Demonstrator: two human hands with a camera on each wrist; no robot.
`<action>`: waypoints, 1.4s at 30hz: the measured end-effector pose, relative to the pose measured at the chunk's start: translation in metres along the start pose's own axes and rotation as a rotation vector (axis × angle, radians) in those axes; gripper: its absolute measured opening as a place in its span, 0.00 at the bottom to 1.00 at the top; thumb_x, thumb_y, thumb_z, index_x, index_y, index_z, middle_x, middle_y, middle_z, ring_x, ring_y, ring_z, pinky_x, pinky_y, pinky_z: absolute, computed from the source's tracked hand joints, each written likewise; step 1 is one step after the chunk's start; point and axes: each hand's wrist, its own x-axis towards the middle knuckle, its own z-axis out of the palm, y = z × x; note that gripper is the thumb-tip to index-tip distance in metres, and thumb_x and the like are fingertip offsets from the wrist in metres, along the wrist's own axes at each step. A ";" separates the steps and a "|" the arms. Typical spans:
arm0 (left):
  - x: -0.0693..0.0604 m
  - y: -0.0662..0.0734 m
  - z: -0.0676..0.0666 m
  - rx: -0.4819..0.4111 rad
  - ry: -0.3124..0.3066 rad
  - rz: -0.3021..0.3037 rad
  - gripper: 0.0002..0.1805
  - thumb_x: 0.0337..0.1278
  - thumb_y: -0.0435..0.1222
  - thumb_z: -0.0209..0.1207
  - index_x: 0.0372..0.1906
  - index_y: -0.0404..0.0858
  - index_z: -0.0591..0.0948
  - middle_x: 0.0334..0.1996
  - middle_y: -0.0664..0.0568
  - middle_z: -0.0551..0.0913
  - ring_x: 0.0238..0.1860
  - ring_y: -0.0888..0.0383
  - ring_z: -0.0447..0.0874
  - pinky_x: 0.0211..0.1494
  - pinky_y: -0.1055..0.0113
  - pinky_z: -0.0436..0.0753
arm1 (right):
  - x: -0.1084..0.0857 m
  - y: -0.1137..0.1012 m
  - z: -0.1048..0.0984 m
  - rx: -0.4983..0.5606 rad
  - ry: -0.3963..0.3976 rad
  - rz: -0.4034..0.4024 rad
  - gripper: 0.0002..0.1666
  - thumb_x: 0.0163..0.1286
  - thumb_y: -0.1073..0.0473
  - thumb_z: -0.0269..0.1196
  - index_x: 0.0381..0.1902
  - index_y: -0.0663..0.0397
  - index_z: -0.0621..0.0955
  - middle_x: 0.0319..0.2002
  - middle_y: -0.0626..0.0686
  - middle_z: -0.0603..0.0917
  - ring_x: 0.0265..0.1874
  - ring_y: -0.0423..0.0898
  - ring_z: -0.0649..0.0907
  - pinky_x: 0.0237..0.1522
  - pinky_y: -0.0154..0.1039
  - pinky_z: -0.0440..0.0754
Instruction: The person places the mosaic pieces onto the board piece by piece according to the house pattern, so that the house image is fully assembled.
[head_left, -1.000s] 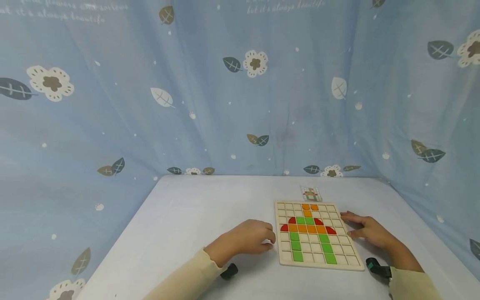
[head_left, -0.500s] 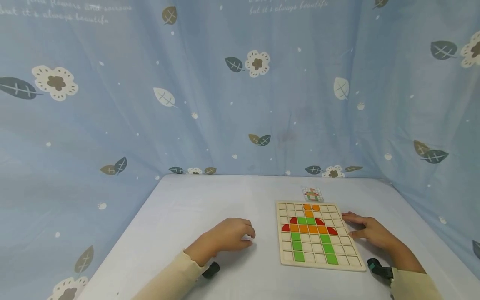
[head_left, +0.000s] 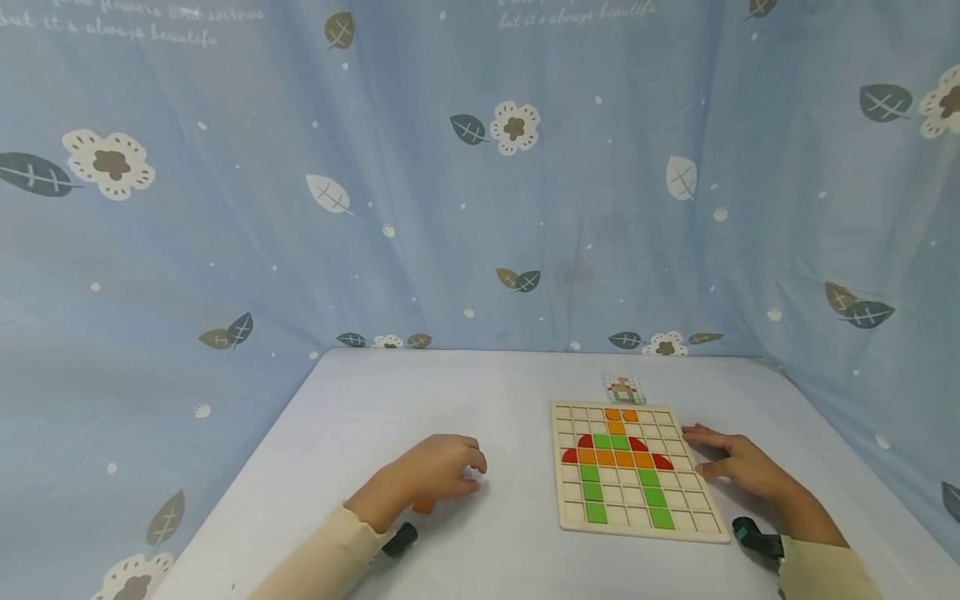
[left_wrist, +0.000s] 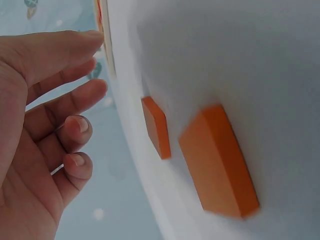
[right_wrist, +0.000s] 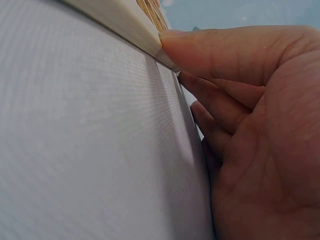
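A light wooden grid board (head_left: 682,502) lies on the table, bearing orange, green and red tiles in a figure pattern. My right hand (head_left: 742,465) rests at its right edge. In the right wrist view the thumb (right_wrist: 215,52) touches the board's side (right_wrist: 125,22). Left of the board, my left hand (head_left: 438,468) hovers over the table with loosely bent fingers and nothing between them. Two orange square tiles, a nearer one (left_wrist: 217,165) and a farther one (left_wrist: 156,127), lie beside that hand in the left wrist view. In the head view one orange tile (head_left: 423,506) peeks out beneath it.
A small pattern card (head_left: 623,388) lies just behind the board, showing a similar coloured figure. White cloth covers the table (head_left: 420,392). A blue curtain (head_left: 420,208) with leaves and flowers hangs around it. Dark wrist devices sit by both forearms, the right one (head_left: 757,537) near the board's corner.
My left hand has moved left, away from the board's left edge, and an orange tile has come into view under it. The right hand has stayed at the board's right edge.
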 end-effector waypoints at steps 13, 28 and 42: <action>-0.018 -0.016 0.003 -0.009 0.007 -0.072 0.06 0.56 0.40 0.65 0.39 0.48 0.87 0.35 0.65 0.79 0.35 0.69 0.76 0.45 0.69 0.78 | 0.000 -0.002 0.000 -0.010 0.002 0.010 0.45 0.49 0.57 0.73 0.64 0.69 0.72 0.69 0.72 0.58 0.68 0.74 0.52 0.61 0.73 0.48; -0.025 -0.023 0.006 -0.023 -0.009 -0.150 0.05 0.54 0.42 0.68 0.36 0.49 0.87 0.31 0.65 0.77 0.32 0.68 0.74 0.41 0.68 0.78 | -0.001 -0.004 0.000 -0.002 0.014 -0.015 0.44 0.49 0.57 0.73 0.64 0.69 0.72 0.69 0.73 0.58 0.68 0.74 0.52 0.60 0.73 0.48; -0.019 -0.027 0.008 -0.056 0.022 -0.124 0.04 0.54 0.39 0.68 0.35 0.51 0.87 0.32 0.66 0.79 0.34 0.68 0.75 0.44 0.67 0.79 | -0.002 -0.004 -0.001 0.014 0.005 -0.028 0.43 0.50 0.59 0.73 0.64 0.69 0.72 0.68 0.73 0.59 0.68 0.75 0.52 0.60 0.74 0.49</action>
